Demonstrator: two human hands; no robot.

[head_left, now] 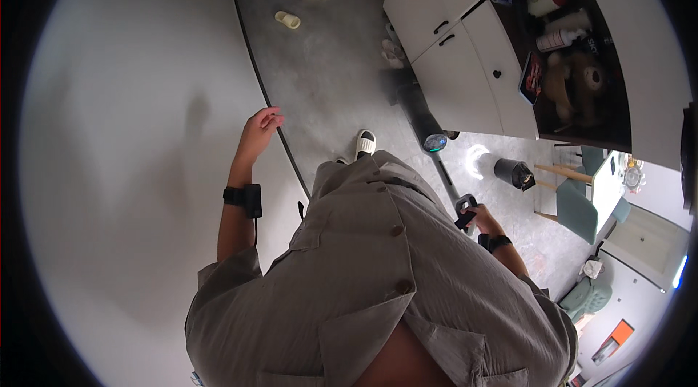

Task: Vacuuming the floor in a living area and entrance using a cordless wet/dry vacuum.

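Observation:
My right hand [483,220] is wrapped round the looped handle of a dark upright vacuum cleaner [416,112]. Its grey pole [446,178] slopes from the handle to the body, where a round display glows with a green-blue edge. The cleaner's head is dark and blurred on the floor, close to the cabinets. Beside the white wall, my left hand [260,130] hangs free with its fingers loosely bent and apart, holding nothing. Each wrist wears a black band, and a box with a cable sits on the left one.
Two cream slippers [299,7] lie ahead on the grey floor [320,60]. White cabinets [458,60] with black handles stand to the right, beside a pair of light shoes [392,54]. A black bin [514,173], green chairs [578,212] and a white table [607,183] are farther right.

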